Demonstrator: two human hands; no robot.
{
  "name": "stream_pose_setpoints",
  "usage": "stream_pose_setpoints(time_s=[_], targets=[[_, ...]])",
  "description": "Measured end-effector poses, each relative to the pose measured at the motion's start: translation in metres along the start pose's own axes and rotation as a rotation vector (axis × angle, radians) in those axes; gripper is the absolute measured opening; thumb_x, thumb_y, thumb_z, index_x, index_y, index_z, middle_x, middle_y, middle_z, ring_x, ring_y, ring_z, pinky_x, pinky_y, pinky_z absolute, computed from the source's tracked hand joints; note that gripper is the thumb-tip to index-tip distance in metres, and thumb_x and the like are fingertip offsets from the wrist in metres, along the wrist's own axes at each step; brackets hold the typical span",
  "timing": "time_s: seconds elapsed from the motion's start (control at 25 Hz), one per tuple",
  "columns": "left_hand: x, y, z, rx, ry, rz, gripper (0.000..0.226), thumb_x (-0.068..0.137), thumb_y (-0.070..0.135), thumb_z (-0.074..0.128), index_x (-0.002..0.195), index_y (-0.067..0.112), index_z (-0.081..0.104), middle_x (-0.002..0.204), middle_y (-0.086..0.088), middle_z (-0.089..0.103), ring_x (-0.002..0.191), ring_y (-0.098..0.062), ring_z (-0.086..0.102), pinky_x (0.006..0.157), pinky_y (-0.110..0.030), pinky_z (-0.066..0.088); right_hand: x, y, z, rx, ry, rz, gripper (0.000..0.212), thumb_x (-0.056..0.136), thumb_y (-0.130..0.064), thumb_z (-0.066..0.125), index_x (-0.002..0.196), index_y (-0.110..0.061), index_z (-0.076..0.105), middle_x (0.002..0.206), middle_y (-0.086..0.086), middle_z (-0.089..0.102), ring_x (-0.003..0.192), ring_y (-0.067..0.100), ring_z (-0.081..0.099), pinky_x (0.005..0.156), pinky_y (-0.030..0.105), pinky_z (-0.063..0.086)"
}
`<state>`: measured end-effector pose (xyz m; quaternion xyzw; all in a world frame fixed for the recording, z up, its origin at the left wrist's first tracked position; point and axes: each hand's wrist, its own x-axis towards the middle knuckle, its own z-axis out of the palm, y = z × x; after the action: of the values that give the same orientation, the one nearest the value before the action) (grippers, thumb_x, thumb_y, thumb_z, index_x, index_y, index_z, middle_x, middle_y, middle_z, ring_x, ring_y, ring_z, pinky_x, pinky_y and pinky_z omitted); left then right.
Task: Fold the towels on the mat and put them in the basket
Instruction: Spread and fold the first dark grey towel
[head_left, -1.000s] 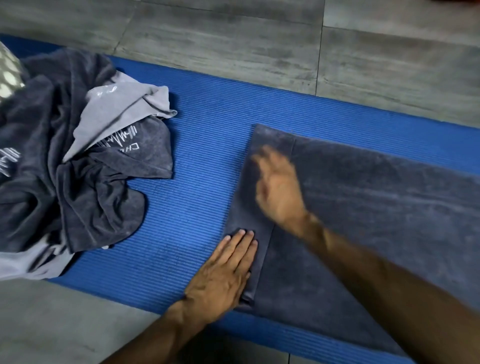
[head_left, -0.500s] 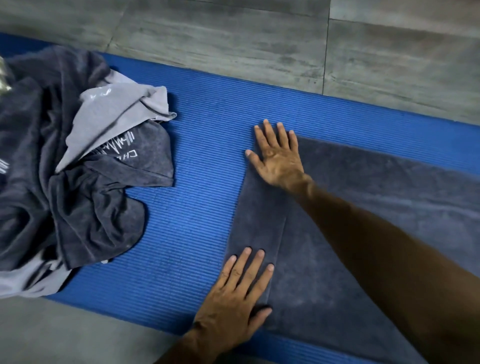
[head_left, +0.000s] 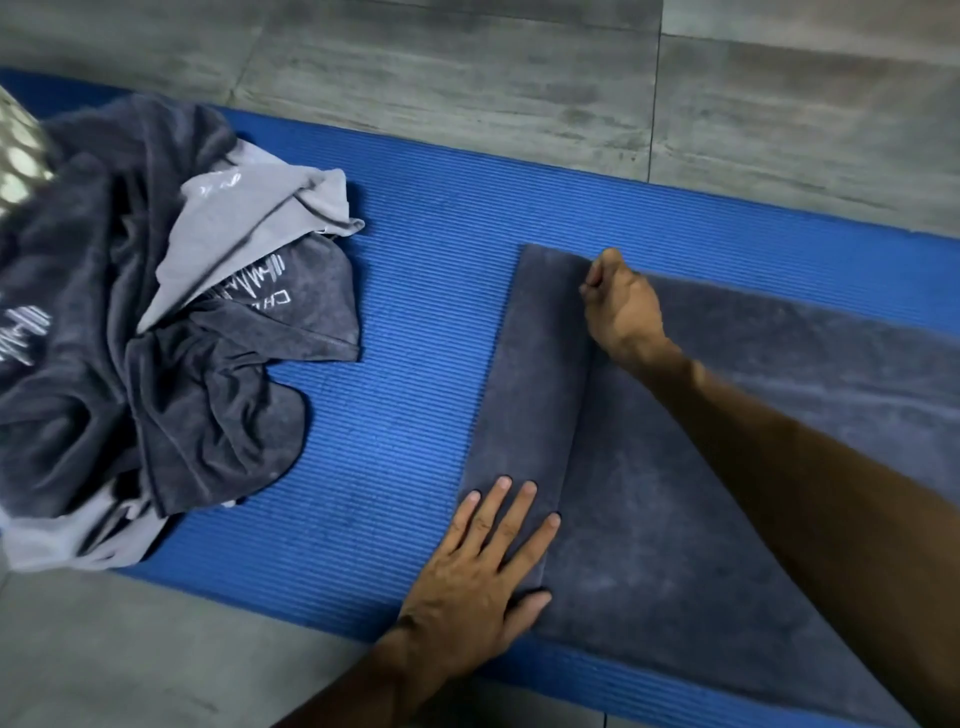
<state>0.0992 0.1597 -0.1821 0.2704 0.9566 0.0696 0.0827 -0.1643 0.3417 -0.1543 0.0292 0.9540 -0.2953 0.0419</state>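
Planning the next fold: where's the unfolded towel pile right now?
The unfolded towel pile sits at the left end of the blue mat, apart from the flat towel.

A floor (head_left: 467, 67) of large grey tiles with thin dark joints shows on the far side and again along the near left edge.

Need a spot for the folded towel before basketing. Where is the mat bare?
Bare blue mat lies between the crumpled towel pile and the flat towel, plus a strip along its far edge. Left end is crowded; left hand and right hand occupy the flat towel.
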Motion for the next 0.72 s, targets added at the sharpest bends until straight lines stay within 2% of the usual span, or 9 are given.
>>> stream_pose_setpoints(time_s=[0.12,0.16,0.24,0.32,0.36,0.44,0.56,0.64,0.72], targets=[[0.0,-0.003,-0.001,-0.045,0.094,0.027,0.056,0.1,0.051,0.033,0.15,0.025,0.035,0.16,-0.01,0.022,0.148,-0.03,0.02,0.115,-0.048,0.022,-0.017,-0.009,-0.005,-0.136,0.084,-0.092,0.017,0.093,-0.02,0.05,0.105,-0.008,0.049,0.103,0.013,0.057,0.092,0.036,0.057,0.066,0.041,0.043],[0.0,-0.004,-0.005,-0.101,0.137,-0.023,0.052,0.102,0.045,0.032,0.148,0.024,0.039,0.159,-0.01,0.027,0.147,-0.029,0.024,0.114,-0.046,0.023,-0.029,-0.016,-0.005,-0.19,0.086,-0.151,0.021,0.094,-0.023,0.05,0.108,-0.007,0.051,0.102,0.015,0.06,0.089,0.037,0.059,0.064,0.04,0.044],[0.003,-0.004,-0.018,-0.217,0.186,-0.302,0.051,0.095,0.038,0.041,0.143,0.021,0.045,0.152,-0.008,0.039,0.138,-0.027,0.036,0.11,-0.041,0.027,-0.061,-0.037,0.002,-0.267,-0.035,-0.248,0.03,0.096,-0.037,0.049,0.107,-0.01,0.057,0.097,0.015,0.068,0.087,0.037,0.064,0.063,0.037,0.042],[0.007,-0.005,-0.028,-0.362,0.159,-0.616,0.059,0.082,0.039,0.054,0.137,0.021,0.048,0.135,-0.004,0.053,0.122,-0.025,0.048,0.104,-0.041,0.034,-0.087,-0.058,0.014,-0.332,-0.225,-0.21,0.045,0.092,-0.054,0.051,0.108,-0.012,0.061,0.105,0.013,0.069,0.099,0.034,0.064,0.074,0.036,0.047],[0.01,-0.008,-0.03,-0.481,0.123,-0.711,0.055,0.077,0.039,0.059,0.129,0.023,0.052,0.123,-0.003,0.06,0.113,-0.025,0.054,0.099,-0.042,0.041,-0.094,-0.065,0.02,-0.344,-0.285,-0.152,0.052,0.089,-0.059,0.053,0.111,-0.013,0.062,0.111,0.012,0.068,0.105,0.033,0.063,0.081,0.037,0.048],[0.015,-0.015,-0.035,-0.655,0.041,-0.808,0.033,0.073,0.043,0.063,0.101,0.025,0.059,0.096,0.001,0.069,0.094,-0.025,0.065,0.083,-0.038,0.05,-0.099,-0.07,0.025,-0.303,-0.309,-0.058,0.053,0.087,-0.057,0.058,0.115,-0.013,0.061,0.119,0.01,0.065,0.111,0.032,0.061,0.087,0.038,0.048],[0.016,-0.011,-0.052,-0.665,-0.046,-0.783,0.023,0.073,0.044,0.063,0.077,0.026,0.049,0.078,0.004,0.066,0.082,-0.025,0.065,0.071,-0.033,0.05,-0.099,-0.067,0.022,-0.098,-0.267,0.051,0.033,0.088,-0.043,0.058,0.103,-0.014,0.063,0.107,0.01,0.067,0.102,0.031,0.062,0.082,0.035,0.047],[0.016,0.003,-0.071,-0.632,-0.045,-0.711,0.027,0.075,0.036,0.065,0.075,0.028,0.04,0.075,0.005,0.062,0.081,-0.024,0.063,0.07,-0.033,0.046,-0.101,-0.057,0.014,0.186,-0.214,0.164,0.02,0.087,-0.036,0.059,0.077,-0.019,0.056,0.08,0.002,0.062,0.08,0.024,0.057,0.073,0.03,0.041],[0.017,0.023,-0.085,-0.578,-0.013,-0.607,0.025,0.076,0.031,0.064,0.085,0.028,0.042,0.083,0.007,0.064,0.086,-0.022,0.063,0.074,-0.033,0.047,-0.107,-0.039,0.002,0.477,-0.106,0.251,0.028,0.086,-0.023,0.061,0.062,-0.019,0.046,0.061,-0.006,0.051,0.064,0.012,0.049,0.068,0.027,0.037]])
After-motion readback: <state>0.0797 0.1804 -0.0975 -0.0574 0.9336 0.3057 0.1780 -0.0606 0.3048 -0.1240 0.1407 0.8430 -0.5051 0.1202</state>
